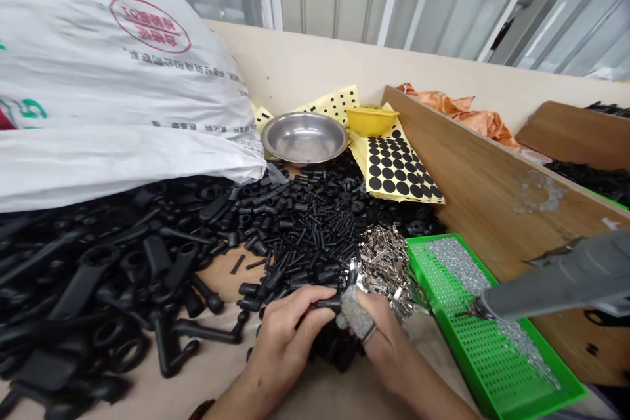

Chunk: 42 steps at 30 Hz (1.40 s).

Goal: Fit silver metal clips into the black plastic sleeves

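Between the thumb and fingers of my left hand is a short black plastic tube, held level. My right hand is closed right beside the tube's right end. A worn grey wrapping covers some of its fingers and hides most of what they grip. Just above these fingers a small shiny metal bit shows, but I cannot tell whether it is held. Behind both hands lie a heap of black screw-like plastic pieces and short tubes and a pile of metal clips.
Large black plastic arms lie heaped at left below a white sack. A steel bowl, yellow bowl and black-dot sticker sheets stand behind. At right, a grey power driver overhangs a green basket of small silvery parts.
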Motion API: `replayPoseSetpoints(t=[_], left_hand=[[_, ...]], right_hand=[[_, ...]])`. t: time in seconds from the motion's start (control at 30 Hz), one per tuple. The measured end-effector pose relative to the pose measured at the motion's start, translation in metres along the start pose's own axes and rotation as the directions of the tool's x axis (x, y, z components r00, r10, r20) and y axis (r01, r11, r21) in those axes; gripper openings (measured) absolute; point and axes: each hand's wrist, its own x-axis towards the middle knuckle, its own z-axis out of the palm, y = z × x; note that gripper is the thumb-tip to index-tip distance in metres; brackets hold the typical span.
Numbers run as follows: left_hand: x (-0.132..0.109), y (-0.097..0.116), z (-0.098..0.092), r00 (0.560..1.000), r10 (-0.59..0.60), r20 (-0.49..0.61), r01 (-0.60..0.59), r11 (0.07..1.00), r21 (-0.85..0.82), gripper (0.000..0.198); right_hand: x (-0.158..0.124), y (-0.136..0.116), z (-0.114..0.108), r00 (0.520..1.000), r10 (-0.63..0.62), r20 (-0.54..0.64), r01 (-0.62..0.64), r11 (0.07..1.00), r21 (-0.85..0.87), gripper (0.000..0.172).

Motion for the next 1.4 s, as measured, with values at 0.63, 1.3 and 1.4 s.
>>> replayPoseSetpoints(t=[0.63,1.3,1.4], left_hand=[[-0.001,0.010,0.003,0.829,-0.490,0.270,0.554,0.652,-0.517,0.026],[0.000,-0.005,0.012,0.986,0.101,0.131,-0.115,0.987,0.110,0.019],[0.004,-0.013,0.004,0.980,0.138,0.143,-0.167,0.961,0.219,0.021]], right_hand=[[-0.002,0.004,-0.016,0.872,-0.484,0.078,0.422,0.660,-0.621,0.016],[-0.004,0.010,-0.017,0.997,-0.062,0.051,0.078,0.906,-0.416,0.021],[-0.007,0.021,-0.017,0.996,-0.031,0.084,0.073,0.827,-0.558,0.022]])
